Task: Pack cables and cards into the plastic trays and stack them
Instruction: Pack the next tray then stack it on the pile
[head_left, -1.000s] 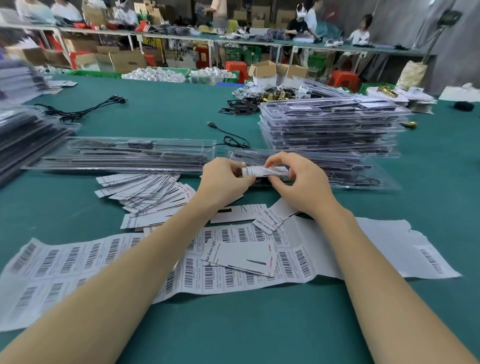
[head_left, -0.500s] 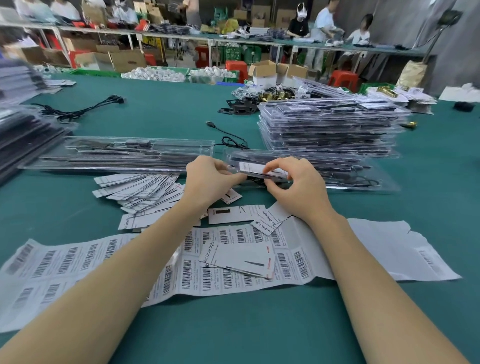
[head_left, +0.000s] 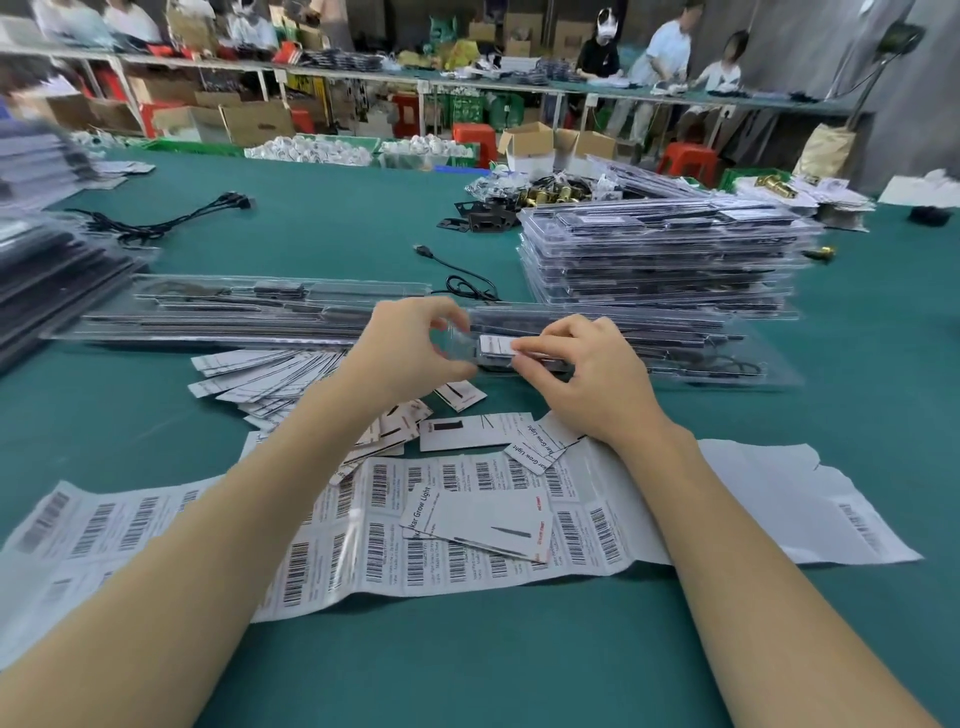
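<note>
White card (head_left: 497, 344) sits on the near-left end of the clear tray (head_left: 675, 358), right hand (head_left: 587, 384) pinching its edge, likely to seat it. Left hand (head_left: 410, 348) pinches the tray's clear end, fingers curled, probably steadying. Behind the tray: finished stack (head_left: 665, 260). Nearer than the tray: loose cards (head_left: 260, 371), barcode sheet (head_left: 322, 551).

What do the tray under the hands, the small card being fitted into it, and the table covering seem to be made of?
Tray: clear, glossy thin plastic; dark contents show through and its edges catch light.
Card: white printed card, matte; paper or thin cardstock, hard to tell which.
Table covering: teal, matte, no glare; probably felt or fabric, though a rubbery mat is possible.
</note>
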